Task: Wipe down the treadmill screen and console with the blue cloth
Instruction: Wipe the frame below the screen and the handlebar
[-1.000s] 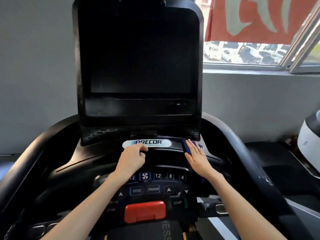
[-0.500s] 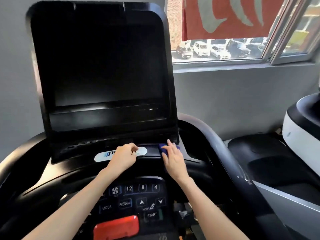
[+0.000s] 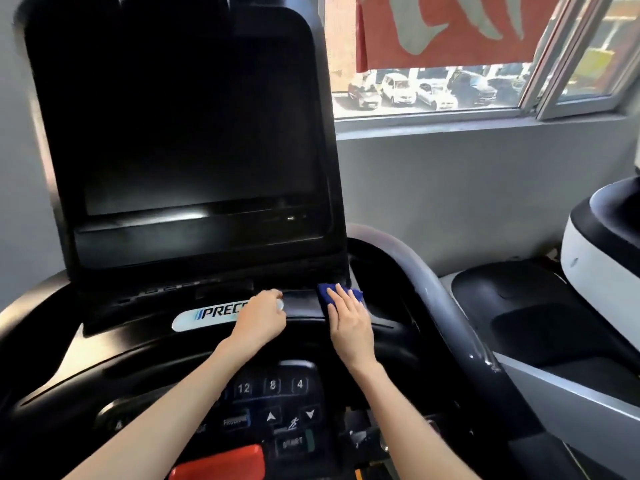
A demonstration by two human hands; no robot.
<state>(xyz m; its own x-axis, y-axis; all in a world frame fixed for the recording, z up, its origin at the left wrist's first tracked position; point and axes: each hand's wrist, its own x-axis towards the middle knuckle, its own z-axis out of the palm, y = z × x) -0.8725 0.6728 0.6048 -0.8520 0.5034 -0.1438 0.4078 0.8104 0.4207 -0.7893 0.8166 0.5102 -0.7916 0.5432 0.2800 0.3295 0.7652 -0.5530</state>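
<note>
The treadmill's dark screen (image 3: 194, 133) stands tilted back above the black console (image 3: 138, 348). A blue cloth (image 3: 322, 294) lies on the console ledge just below the screen housing's lower right corner. My right hand (image 3: 349, 323) presses flat on it with straight fingers and hides most of it. My left hand (image 3: 259, 320) rests with curled fingers on the right end of the white Precor badge (image 3: 204, 315) and holds nothing. The keypad (image 3: 273, 386) and a red stop button (image 3: 221, 462) sit below my forearms.
A grey handrail (image 3: 433, 289) curves down the console's right side. Another black-and-white machine (image 3: 599, 265) stands close on the right. A window (image 3: 433, 88) with a red banner is set in the grey wall behind.
The view has swung to the right, so the screen sits further left. My right hand has stayed flat on the cloth near the screen's lower right corner. My left hand stays on the badge.
</note>
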